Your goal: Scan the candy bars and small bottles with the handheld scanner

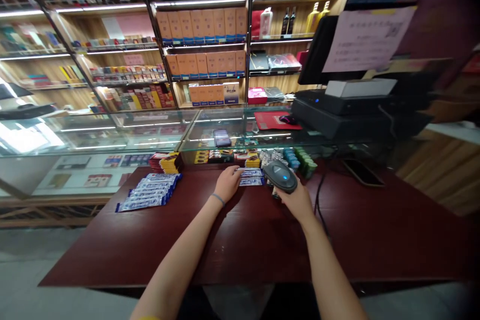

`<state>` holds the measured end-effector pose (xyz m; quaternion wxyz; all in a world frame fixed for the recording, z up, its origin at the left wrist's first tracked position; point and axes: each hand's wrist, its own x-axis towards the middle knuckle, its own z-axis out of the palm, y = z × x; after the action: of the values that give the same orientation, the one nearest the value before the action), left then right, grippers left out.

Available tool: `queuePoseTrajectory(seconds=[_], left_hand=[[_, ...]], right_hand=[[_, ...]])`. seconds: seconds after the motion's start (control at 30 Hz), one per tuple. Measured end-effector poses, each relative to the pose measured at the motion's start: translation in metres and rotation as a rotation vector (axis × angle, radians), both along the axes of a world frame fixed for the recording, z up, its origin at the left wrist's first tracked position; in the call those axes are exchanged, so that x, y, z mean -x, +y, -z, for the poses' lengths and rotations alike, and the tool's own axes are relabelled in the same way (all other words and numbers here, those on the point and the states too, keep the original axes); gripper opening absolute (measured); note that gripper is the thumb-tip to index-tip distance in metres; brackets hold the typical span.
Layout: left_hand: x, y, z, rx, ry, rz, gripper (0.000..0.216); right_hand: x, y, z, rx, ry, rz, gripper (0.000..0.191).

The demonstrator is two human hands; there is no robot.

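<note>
My right hand [299,201] is wrapped around the handle of a dark grey barcode scanner [279,176] with a lit blue light on its top. The scanner's head points away from me, over the table. My left hand [228,184] has its fingers closed at the left end of a few blue-and-white wrapped packets [252,177]. Its fingertips are partly hidden, but they appear to grip a packet's end. To the left lies an overlapping row of similar blue-and-white packets [152,191]. Behind it stand stacked yellow-and-brown packets [170,163].
Blue cans [291,158] and green cans [305,161] are lined up beyond the scanner. A phone [363,172] and a black cable [318,192] lie at the right. Behind the dark red table [255,240] runs a glass counter [157,132], with a monitor [318,50] at the right.
</note>
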<state>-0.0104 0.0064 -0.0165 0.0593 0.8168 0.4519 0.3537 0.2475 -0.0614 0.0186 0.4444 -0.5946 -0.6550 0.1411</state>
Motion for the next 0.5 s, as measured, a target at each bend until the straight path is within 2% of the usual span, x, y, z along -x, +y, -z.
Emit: queuePoseTrajectory(seconds=[0.2, 0.33, 0.4, 0.5], left_hand=[[-0.010, 0.003, 0.005, -0.036, 0.146, -0.028, 0.030], [-0.008, -0.001, 0.002, -0.051, 0.238, -0.053, 0.031], [-0.006, -0.004, 0.000, -0.050, 0.177, -0.058, 0.033], [0.000, -0.007, -0.004, 0.009, -0.131, -0.106, 0.035]], right_hand=[[0.004, -0.003, -0.004, 0.050, 0.051, 0.009, 0.054], [0.007, -0.004, -0.005, 0.032, 0.076, 0.020, 0.057], [0.009, -0.004, -0.006, 0.024, 0.103, 0.033, 0.056], [0.012, -0.005, -0.006, 0.027, 0.129, 0.049, 0.053]])
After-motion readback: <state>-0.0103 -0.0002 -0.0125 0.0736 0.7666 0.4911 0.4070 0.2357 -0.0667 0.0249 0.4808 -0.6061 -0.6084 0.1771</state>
